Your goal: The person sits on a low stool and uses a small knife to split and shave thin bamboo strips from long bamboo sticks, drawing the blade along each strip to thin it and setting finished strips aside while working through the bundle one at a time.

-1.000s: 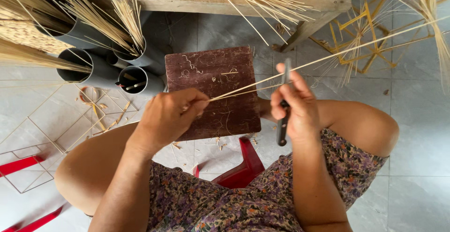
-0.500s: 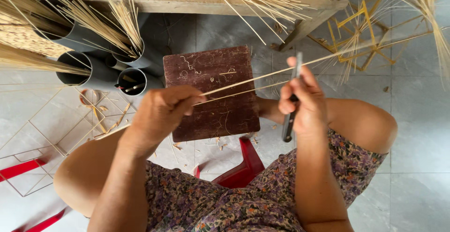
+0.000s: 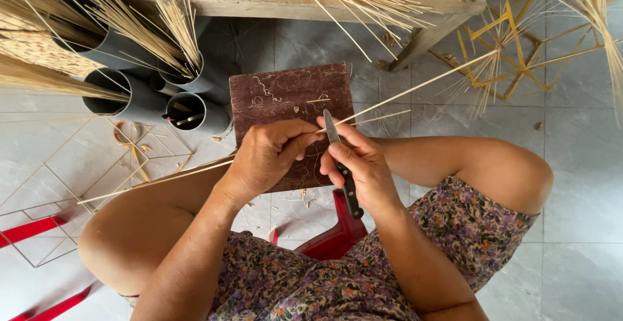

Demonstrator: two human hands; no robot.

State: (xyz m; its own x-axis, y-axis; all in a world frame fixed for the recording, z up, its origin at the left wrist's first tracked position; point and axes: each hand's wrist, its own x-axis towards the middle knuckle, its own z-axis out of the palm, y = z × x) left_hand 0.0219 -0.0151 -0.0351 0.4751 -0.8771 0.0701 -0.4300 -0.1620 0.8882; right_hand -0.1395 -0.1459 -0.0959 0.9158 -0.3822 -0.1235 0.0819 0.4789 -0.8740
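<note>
Grey tiled floor (image 3: 584,165), dark wooden board (image 3: 285,100) as surface. The right hand (image 3: 363,165), closed on the knife (image 3: 344,165), has come in beside the left hand (image 3: 266,159) — now pinching the bamboo strip (image 3: 428,82) across the board, blade at it.

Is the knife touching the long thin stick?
Touching. The head view shows the knife in the right hand with its blade laid against the stick, right where the left hand pinches it.

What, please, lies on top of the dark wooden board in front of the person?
A small pale sliver lies on the board, amid pale scratches. Both hands, the left and the right, cover its near part, so anything there is hidden.
</note>
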